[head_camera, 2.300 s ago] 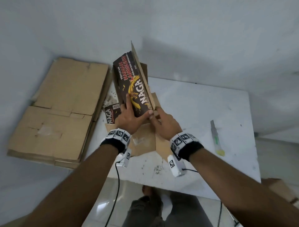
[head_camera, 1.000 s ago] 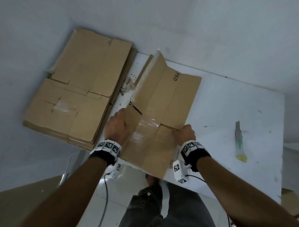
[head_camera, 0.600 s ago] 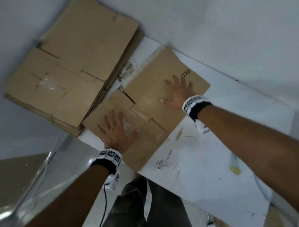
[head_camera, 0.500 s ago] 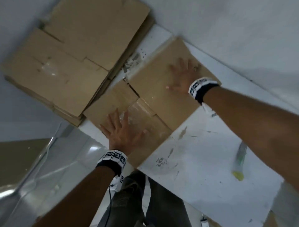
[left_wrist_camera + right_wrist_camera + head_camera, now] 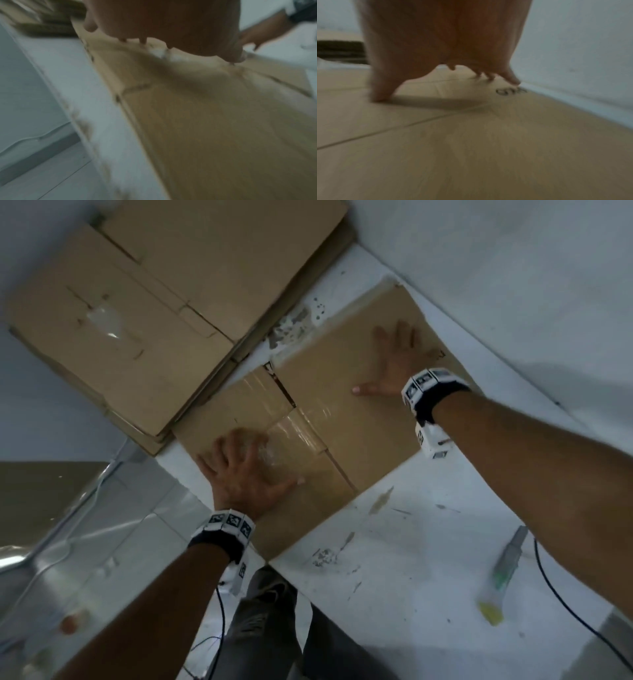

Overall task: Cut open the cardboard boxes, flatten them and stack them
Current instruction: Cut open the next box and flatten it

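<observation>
A flattened brown cardboard box [image 5: 329, 378] with clear tape lies plain side up on the white table [image 5: 411, 542], its far corner at the wall. My left hand [image 5: 239, 470] presses flat with spread fingers on its near taped flap [image 5: 188, 108]. My right hand [image 5: 394, 361] presses flat on the far panel [image 5: 471, 148], fingers spread near the wall. To the left a stack of flattened boxes [image 5: 154, 313] lies beside the table, overlapping its edge. A green-handled box cutter [image 5: 503, 573] lies on the table at the right.
A white wall [image 5: 513, 268] runs along the table's far side. The table's near edge is at my legs [image 5: 267, 628]. Black cables [image 5: 575, 611] trail from my wrists. Grey tiled floor [image 5: 85, 542] shows at the lower left.
The box went from half-folded in both hands to lying flat. Both hands now press it down with open palms, and it has slid a little farther toward the wall.
</observation>
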A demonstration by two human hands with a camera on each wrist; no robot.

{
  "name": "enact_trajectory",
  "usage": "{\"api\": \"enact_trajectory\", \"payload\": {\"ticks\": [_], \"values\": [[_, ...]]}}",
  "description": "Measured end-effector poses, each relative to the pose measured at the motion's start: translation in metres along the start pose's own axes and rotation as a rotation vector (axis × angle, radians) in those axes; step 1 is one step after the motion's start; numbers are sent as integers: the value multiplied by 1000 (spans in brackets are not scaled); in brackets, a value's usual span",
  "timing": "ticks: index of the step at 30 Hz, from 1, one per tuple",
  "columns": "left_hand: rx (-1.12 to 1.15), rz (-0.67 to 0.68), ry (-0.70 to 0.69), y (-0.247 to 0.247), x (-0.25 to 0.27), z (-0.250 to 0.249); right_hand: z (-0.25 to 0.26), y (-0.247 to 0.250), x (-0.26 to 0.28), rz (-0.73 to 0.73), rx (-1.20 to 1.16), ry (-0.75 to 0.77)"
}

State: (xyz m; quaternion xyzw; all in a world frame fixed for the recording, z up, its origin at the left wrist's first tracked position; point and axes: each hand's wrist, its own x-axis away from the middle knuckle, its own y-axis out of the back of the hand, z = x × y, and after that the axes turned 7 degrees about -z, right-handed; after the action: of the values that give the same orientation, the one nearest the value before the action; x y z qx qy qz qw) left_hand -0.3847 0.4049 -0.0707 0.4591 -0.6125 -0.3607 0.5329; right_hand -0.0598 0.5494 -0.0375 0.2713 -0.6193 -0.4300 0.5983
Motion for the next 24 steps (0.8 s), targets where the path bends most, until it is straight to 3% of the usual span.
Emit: {"api": "enact_trajectory", "payload": {"ticks": [2, 4, 8, 13, 15, 17, 19, 21, 24], "values": [[34, -55, -34, 10, -16, 6, -21, -23, 30, -96, -140, -183], [-5, 6, -108, 11, -30, 10, -44, -57, 58, -116, -175, -262], [-108, 114, -104, -7, -42, 10, -66, -106, 69, -252, -190, -181], [-32, 80, -80, 5, -37, 9, -60, -85, 68, -193, -63, -233], [96, -97, 127, 10, -20, 9, -64, -65, 59, -221, -81, -310], [259, -234, 507, 9, 9, 9, -67, -50, 48, -298, -169, -392], [406, -149, 758, 6, 36, 13, -65, -39, 38, -297, -222, -452], [576, -36, 808, 3, 44, 20, -64, -30, 36, -250, -218, -512], [779, -6, 882, 10, 33, 39, -71, -13, 47, -198, -248, -575]]}}
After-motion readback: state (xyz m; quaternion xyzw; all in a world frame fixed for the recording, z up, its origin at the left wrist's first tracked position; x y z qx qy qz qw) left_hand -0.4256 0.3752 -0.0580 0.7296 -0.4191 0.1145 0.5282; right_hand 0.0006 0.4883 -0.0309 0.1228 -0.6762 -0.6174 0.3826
